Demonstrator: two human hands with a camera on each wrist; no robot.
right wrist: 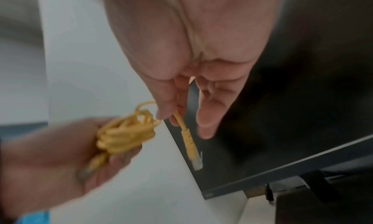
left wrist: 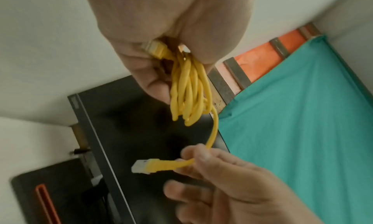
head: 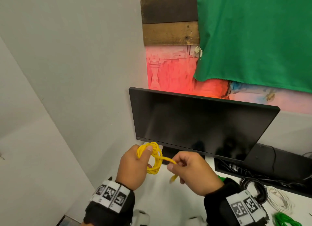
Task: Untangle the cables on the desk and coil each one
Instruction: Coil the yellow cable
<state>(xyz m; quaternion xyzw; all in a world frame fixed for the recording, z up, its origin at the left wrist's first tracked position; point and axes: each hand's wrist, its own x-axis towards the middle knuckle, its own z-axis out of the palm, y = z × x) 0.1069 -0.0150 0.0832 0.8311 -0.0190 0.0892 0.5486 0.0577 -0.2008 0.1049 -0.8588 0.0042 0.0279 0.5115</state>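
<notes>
A yellow network cable (head: 156, 158) is wound into a small coil of several loops, held up above the white desk (head: 165, 200). My left hand (head: 135, 165) grips the coil, thumb pressed over the loops (left wrist: 189, 87); one plug (left wrist: 155, 49) lies in the palm. My right hand (head: 190, 171) pinches the free tail of the cable (left wrist: 212, 138) between thumb and forefinger. The tail's clear-tipped plug (left wrist: 149, 166) sticks out past the fingers (right wrist: 190, 146). In the right wrist view the coil (right wrist: 125, 131) is blurred in the left palm.
A dark monitor (head: 199, 124) stands just behind the hands. On the desk at the right lie a black coil (head: 253, 187), a white coil (head: 278, 200) and a green coil (head: 285, 220). A grey wall (head: 67, 74) closes the left side; a green cloth (head: 253, 37) hangs above.
</notes>
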